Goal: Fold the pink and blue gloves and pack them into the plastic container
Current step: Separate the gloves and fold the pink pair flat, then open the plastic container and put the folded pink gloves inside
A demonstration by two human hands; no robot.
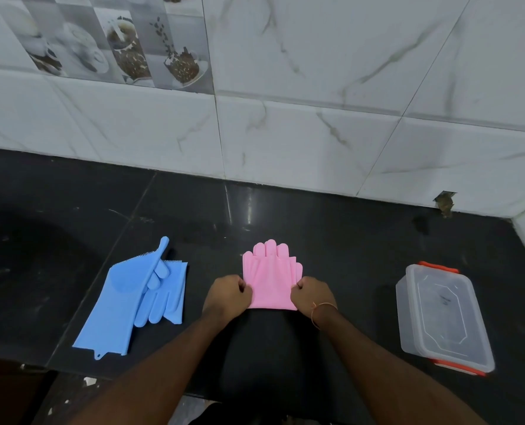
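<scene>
Both hands — left point(228, 294), right point(311, 294) — are closed on pink gloves point(270, 277), mid-desk point(347, 240), fingers pointing away; container point(442, 317) lies rightward, nearer the right hand; blue gloves point(135, 299) leftward.

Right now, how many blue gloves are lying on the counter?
2. Both blue gloves lie overlapped left of the hands: one long and flat underneath, the other crossing on top. Nothing suggests a hidden third.

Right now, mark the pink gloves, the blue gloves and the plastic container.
pink gloves point(268, 279), head view, on the palm.
blue gloves point(123, 297), head view, on the cuff.
plastic container point(439, 311), head view, on the lid.
</scene>
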